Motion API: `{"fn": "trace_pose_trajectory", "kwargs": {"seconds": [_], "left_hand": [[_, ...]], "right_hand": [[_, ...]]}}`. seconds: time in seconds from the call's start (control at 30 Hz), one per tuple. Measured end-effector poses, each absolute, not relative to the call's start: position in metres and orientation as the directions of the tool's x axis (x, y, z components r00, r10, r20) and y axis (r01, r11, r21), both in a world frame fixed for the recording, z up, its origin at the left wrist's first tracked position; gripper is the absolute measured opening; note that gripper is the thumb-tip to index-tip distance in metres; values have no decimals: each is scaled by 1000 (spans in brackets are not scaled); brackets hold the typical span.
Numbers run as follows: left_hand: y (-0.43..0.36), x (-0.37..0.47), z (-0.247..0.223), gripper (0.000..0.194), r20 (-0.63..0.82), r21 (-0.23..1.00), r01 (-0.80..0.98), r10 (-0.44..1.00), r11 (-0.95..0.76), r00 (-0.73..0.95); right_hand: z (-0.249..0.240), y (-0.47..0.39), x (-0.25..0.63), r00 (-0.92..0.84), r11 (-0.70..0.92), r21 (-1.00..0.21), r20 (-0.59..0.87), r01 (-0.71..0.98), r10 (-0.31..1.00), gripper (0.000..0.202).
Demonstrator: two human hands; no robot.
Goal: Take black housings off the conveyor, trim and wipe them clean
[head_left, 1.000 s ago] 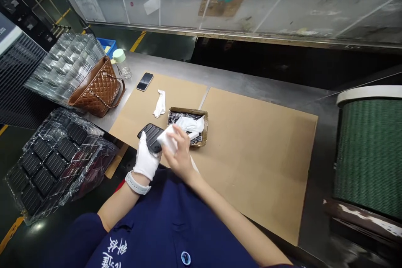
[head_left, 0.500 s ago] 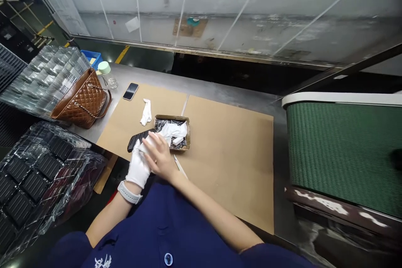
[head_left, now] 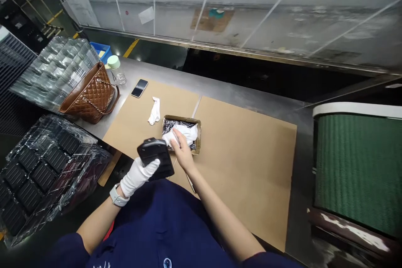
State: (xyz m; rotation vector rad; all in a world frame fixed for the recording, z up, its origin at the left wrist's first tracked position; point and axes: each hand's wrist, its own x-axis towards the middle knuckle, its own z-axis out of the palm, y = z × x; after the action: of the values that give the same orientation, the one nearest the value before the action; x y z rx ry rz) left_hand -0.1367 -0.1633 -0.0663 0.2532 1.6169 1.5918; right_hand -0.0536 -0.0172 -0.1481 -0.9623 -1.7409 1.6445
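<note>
My left hand [head_left: 138, 177], in a white glove, grips a black plastic part [head_left: 158, 157] with its thumb across the face. The part is tilted up in front of my body, at the table's near edge. My bare right hand [head_left: 184, 153] is closed on a white cloth [head_left: 169, 137] beside the part's upper edge. Just behind that hand is a small cardboard box [head_left: 198, 146] holding dark pieces and more crumpled white cloth [head_left: 191, 133]. A slim pen-like tool [head_left: 190, 184] lies partly hidden beneath my right forearm.
Brown cardboard [head_left: 245, 155] covers the metal table. On it lie a crumpled white glove or cloth [head_left: 154, 111] and a phone [head_left: 139, 88]. A brown quilted handbag [head_left: 91, 96] and lidded bottle [head_left: 117, 71] stand left. Wrapped black parts [head_left: 40, 176] are lower left; a green conveyor [head_left: 358, 171] is right.
The black part has turned upward to show a broad face, with my left thumb over it. My right hand has moved right, toward the box, away from my left hand. The view has shifted slightly.
</note>
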Motion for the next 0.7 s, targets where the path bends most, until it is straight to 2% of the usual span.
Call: {"fn": "trace_pose_trajectory", "kwargs": {"seconds": [0.07, 0.13, 0.27, 0.3, 0.37, 0.47, 0.6, 0.7], "left_hand": [[-173, -146, -63, 38, -302, 952, -230, 750, 203, -589], [-181, -155, -62, 41, -236, 972, -124, 795, 202, -559], [-192, -172, -71, 36, -261, 963, -105, 771, 247, -581], [-194, -177, -75, 32, -271, 958, -84, 768, 275, -580], [-199, -185, -82, 24, -276, 947, -23, 772, 322, -573], [-206, -196, -93, 21, -277, 923, 67, 773, 380, -571], [-208, -206, -104, 20, -332, 874, 132, 774, 467, -539], [-201, -208, -109, 23, -387, 847, 160, 795, 507, -468]], "right_hand": [[-155, -8, -60, -540, -54, -989, -121, 137, 833, 71], [-150, -8, -63, -537, -70, -992, -114, 101, 836, 66], [-135, -18, -64, -615, 37, -999, 52, -36, 787, 47], [-139, -18, -66, -621, 95, -996, 76, -3, 780, 45], [-158, -12, -73, -593, 191, -967, 56, 168, 803, 48], [-203, 4, -84, -514, 198, -900, -34, 389, 857, 59], [-243, 7, -70, -485, 138, -880, -115, 454, 867, 54], [-249, -23, -19, -356, 71, -879, -116, 472, 927, 53]]}}
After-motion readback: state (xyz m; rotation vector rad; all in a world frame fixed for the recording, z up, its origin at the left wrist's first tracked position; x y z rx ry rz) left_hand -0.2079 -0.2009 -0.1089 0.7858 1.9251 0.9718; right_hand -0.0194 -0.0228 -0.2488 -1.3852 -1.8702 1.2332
